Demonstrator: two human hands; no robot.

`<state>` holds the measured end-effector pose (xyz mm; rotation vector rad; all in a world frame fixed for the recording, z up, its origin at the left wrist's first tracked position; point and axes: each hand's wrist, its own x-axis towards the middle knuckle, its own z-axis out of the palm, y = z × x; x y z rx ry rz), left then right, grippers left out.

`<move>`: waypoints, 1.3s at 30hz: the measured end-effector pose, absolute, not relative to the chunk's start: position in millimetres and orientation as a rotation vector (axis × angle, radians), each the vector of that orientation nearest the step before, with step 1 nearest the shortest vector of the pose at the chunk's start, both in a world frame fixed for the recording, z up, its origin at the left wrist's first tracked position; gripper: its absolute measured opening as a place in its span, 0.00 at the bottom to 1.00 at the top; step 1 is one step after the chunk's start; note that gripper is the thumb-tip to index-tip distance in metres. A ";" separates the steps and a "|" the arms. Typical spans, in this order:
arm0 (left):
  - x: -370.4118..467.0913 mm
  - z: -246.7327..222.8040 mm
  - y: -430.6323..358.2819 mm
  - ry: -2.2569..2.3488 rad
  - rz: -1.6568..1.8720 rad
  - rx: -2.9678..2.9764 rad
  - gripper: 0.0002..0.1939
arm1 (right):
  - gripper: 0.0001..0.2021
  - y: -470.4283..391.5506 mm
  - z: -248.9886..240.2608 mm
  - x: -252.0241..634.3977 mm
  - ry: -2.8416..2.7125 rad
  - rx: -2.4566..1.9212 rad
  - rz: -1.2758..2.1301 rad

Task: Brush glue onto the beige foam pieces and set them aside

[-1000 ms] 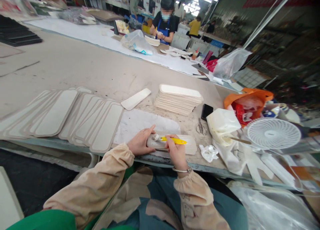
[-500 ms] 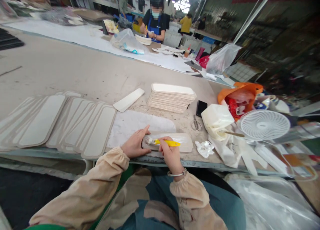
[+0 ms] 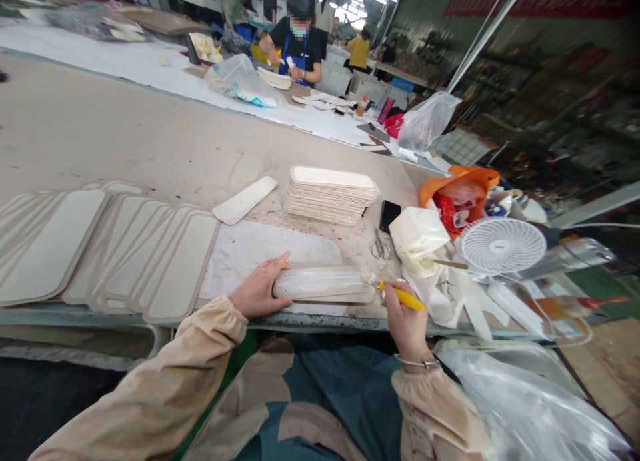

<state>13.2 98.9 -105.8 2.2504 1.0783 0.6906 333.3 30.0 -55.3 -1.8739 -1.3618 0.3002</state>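
Observation:
My left hand (image 3: pixel 261 288) holds the left end of a long rounded panel (image 3: pixel 320 284) at the table's front edge. The panel's upper face is coated with a wet, whitish, streaky layer. In my right hand (image 3: pixel 407 317) is a brush (image 3: pixel 404 295) with a yellow handle, its white-smeared bristles touching the panel's right end. Under and behind the panel lies a whitish sheet (image 3: pixel 270 241). Beyond it stand a neat stack of similar panels (image 3: pixel 330 197) and one loose panel (image 3: pixel 245 201).
Overlapping panels (image 3: pixel 170 267) fan out at left. To the right are scissors (image 3: pixel 381 246), a phone (image 3: pixel 389 216), a white container (image 3: pixel 419 234) with a stick, a white fan (image 3: pixel 501 246) and an orange bag (image 3: pixel 463 194). A co-worker (image 3: pixel 297 47) works across the table.
My right hand has carried the brush rightward from the panel's left end to its right end, leaving a streaky coat. My left hand keeps its hold. The view has shifted slightly.

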 end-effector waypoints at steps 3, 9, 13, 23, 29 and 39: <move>12.8 -106.2 98.8 1.075 0.687 2.258 0.52 | 0.12 16.1 -62.0 303.3 -1.639 -1.784 0.233; 12.0 -105.3 98.2 1.088 0.691 2.242 0.52 | 0.09 3.3 -58.6 239.1 -1.826 -1.438 0.550; 12.4 -104.9 98.4 1.082 0.691 2.239 0.52 | 0.09 16.1 -60.6 259.6 -1.616 -1.537 0.426; 11.9 -107.3 99.1 1.067 0.706 2.263 0.52 | 0.11 33.0 -73.6 264.3 -1.922 -1.628 0.050; 10.7 -108.6 98.9 1.071 0.720 2.249 0.51 | 0.09 22.4 -68.3 220.1 -1.745 -1.301 0.688; 9.2 -107.6 95.4 1.054 0.677 2.249 0.55 | 0.14 33.4 -68.4 336.9 -1.130 -1.739 0.470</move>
